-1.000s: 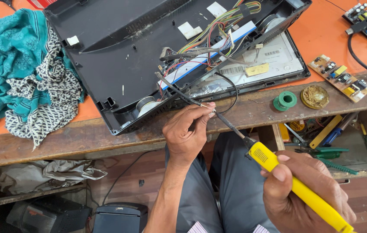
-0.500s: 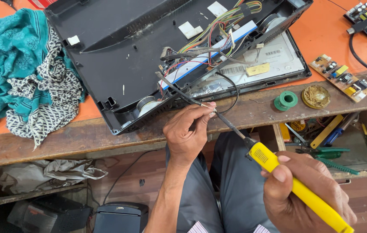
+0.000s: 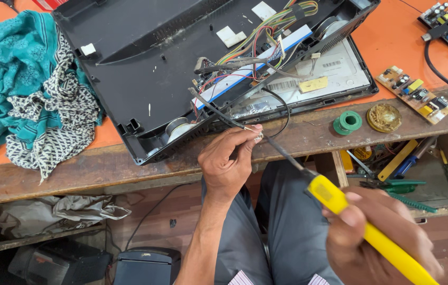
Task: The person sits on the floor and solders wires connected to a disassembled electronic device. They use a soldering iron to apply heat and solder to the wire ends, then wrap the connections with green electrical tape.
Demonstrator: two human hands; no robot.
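Workbench [image 3: 50, 174] edge runs across the view, open black device casing [image 3: 129, 79] overhanging it, cloth [image 3: 18, 89] at left. Free room only below, over the lap. Right hand [image 3: 377, 237], partly cut off, fist-wrapped on yellow soldering iron [image 3: 361, 232]. Left hand [image 3: 229, 163] pinches black wire [image 3: 218, 112] end, tip seemingly touching there; joint too small to make out.

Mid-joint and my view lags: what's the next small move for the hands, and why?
Probably ease the soldering iron tip forward onto the wire end pinched in the left hand. The right hand holds the iron aimed there, its tip right beside the fingertips, with contact unclear.
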